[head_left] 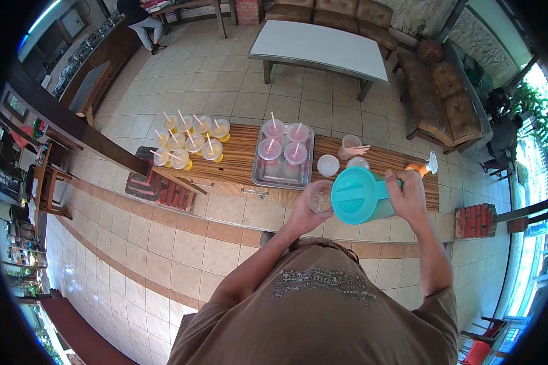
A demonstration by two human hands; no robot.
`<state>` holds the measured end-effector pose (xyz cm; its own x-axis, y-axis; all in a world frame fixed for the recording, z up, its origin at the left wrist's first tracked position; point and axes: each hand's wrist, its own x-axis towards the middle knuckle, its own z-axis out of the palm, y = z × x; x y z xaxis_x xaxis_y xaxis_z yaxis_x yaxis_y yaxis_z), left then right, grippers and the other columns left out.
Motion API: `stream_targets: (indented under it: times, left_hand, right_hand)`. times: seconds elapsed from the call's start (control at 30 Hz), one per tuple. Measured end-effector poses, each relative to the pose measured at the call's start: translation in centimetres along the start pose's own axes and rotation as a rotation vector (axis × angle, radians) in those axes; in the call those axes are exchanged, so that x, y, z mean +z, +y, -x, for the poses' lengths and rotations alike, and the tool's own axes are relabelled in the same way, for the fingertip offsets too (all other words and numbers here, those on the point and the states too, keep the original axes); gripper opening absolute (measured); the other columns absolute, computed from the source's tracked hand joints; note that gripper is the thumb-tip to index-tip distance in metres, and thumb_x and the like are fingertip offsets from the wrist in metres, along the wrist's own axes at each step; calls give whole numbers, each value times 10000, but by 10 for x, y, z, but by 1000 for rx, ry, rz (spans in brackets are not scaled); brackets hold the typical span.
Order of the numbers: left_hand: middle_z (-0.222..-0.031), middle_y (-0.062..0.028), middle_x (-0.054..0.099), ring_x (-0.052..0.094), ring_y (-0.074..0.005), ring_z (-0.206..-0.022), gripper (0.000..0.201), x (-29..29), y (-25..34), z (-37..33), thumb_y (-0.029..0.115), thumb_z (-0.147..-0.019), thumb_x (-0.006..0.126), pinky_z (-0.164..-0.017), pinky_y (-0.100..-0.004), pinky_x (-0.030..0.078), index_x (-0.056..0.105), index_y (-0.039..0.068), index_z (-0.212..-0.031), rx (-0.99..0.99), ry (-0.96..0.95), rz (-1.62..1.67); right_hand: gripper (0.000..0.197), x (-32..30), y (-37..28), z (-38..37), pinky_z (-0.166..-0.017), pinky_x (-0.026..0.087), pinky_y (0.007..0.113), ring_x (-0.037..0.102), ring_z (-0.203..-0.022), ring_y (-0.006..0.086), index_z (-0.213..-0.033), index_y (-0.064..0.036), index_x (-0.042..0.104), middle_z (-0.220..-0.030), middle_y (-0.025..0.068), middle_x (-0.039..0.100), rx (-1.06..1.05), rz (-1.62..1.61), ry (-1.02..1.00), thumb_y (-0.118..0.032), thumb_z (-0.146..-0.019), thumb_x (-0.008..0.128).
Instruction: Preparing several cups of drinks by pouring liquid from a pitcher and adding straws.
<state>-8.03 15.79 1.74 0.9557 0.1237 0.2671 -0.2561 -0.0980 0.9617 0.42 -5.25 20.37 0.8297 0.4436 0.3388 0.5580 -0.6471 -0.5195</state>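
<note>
My right hand (405, 198) is wrapped round the handle of a pitcher (354, 196) with a turquoise lid, which I hold tilted to the left. My left hand (305, 214) grips a clear plastic cup (320, 197) just left of the pitcher; I cannot tell how much liquid is in it. Beyond the pitcher, on the striped wooden counter (237, 165), lie a white round lid (328, 165), clear cups (349, 143) and some pink straws (358, 150). A metal tray (282, 177) bears several lidded cups of pink drink (270, 149) with straws.
Several lidded cups of yellow drink (194, 143) stand at the counter's left. An orange spray bottle (421, 166) is at its right end. Farther off are a white table (318, 48), brown sofas (439, 100) and a person (141, 23). Another person (503, 137) sits at far right.
</note>
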Motion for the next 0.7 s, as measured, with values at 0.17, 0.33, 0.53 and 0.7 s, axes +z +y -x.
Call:
stream_targets:
  times: [0.17,0.33,0.53,0.7]
  left_hand:
    - [-1267,-117,620,625,-252,-1176,718,-1,1,-2,108,-751,897,-1035,-390,507,511,44,-1354,-25,-12,16]
    - [-1275,-118,626,621,-248,-1180,712,0,-1,-4,88,-751,890,-1040,-389,502,511,35,-1351,4,3,60]
    - [-1280,-119,624,619,-247,-1187,702,-1,4,-5,77,-754,881,-1049,-394,496,512,32,-1350,-23,-8,75]
    - [-1281,-118,621,618,-248,-1191,692,-1,4,-6,83,-758,878,-1052,-393,496,517,35,-1346,-21,-10,56]
  right_hand:
    - [451,1,3,-1,-479,367,472,499,-453,403,-575,36,533,-502,216,465,-11,17,22,-197,-943,654]
    - [458,2,3,-2,-479,364,476,497,-455,405,-566,33,529,-501,217,461,16,-1,16,-198,-939,657]
    - [466,3,5,-2,-477,366,480,490,-445,408,-565,37,532,-490,214,454,-2,15,43,-210,-940,656]
    - [462,-1,1,-4,-479,374,474,499,-448,406,-573,40,541,-491,214,461,50,-3,-14,-212,-945,649]
